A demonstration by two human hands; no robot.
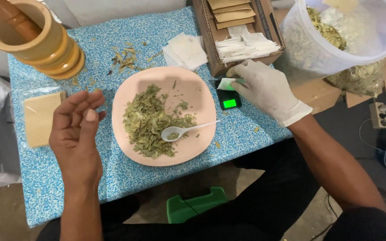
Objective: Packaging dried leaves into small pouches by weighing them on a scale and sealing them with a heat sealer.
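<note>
While the bare left hand [74, 134] hovers open and empty, the gloved right hand [264, 89] pinches what looks like a small sachet [225, 83] over the pocket scale [228, 99], two o'clock from the pink plate [197, 96], handy for weighing.

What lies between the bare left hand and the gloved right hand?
In the head view, a pink plate of dried leaves with a white spoon lies between the left hand and right hand.

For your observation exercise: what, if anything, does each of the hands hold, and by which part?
The gloved right hand pinches a small white sachet by one end, over the scale. The bare left hand holds nothing.
</note>
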